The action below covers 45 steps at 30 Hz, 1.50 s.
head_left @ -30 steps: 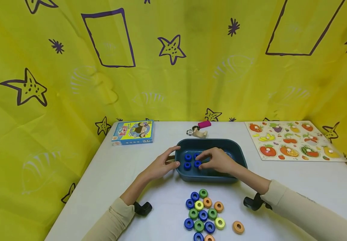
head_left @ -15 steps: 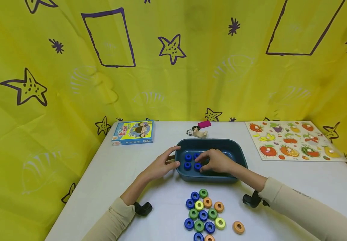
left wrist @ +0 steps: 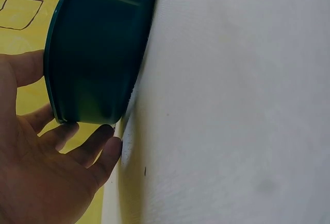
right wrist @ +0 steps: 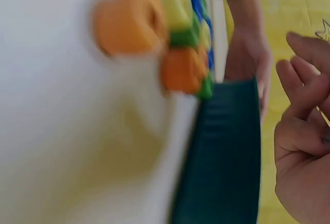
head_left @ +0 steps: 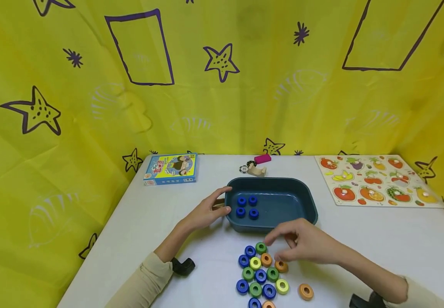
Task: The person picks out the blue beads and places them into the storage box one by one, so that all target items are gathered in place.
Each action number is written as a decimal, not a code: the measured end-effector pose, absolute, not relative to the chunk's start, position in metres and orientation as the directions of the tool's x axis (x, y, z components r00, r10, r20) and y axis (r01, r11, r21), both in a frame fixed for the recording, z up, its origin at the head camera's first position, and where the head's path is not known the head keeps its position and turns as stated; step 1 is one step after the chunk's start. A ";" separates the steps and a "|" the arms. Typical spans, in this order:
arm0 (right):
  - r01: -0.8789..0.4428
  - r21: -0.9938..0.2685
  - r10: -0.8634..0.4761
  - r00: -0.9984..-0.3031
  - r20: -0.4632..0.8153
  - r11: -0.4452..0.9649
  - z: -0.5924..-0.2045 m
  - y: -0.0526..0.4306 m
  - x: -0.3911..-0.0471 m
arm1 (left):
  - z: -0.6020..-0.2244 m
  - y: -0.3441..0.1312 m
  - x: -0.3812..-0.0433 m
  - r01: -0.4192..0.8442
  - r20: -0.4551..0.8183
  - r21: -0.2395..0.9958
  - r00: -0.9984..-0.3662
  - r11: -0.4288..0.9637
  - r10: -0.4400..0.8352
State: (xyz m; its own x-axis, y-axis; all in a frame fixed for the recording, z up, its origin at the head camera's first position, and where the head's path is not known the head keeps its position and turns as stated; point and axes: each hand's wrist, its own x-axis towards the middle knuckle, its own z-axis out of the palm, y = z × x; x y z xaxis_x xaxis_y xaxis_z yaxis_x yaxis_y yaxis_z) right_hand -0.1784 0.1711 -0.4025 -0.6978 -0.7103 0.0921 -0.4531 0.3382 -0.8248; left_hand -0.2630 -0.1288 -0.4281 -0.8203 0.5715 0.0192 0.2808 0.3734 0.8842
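Fingers of the right hand [head_left: 308,243] were held apart, with nothing gripped, near the loose rings [head_left: 260,281] on the tabletop [head_left: 206,273]. At its left end, the plastic tub [head_left: 279,209] was held by the left hand [head_left: 202,214]. Inside, 4 blue rings [head_left: 254,217] were grouped in 2 rows. Sorting by colour was apparently in hand; for the next move, 1 more blue ring [head_left: 243,265] would probably need to be pinched cleanly.
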 end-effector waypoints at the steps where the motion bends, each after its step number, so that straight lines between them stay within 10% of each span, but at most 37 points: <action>1: -0.431 -0.843 -0.726 -0.683 0.073 0.322 -0.406 0.172 -0.171 | -0.423 -0.129 -0.260 0.281 0.017 0.885 -0.818 0.372 0.576; 10: -0.294 -0.911 -0.789 -0.612 -0.053 0.289 -0.436 0.164 -0.137 | -0.437 -0.129 -0.266 0.255 0.002 0.894 -0.825 0.369 0.566; 45: -0.497 -0.787 -0.831 -0.555 -0.035 0.365 -0.446 0.158 -0.132 | -0.415 -0.128 -0.257 0.287 0.017 0.890 -0.797 0.354 0.604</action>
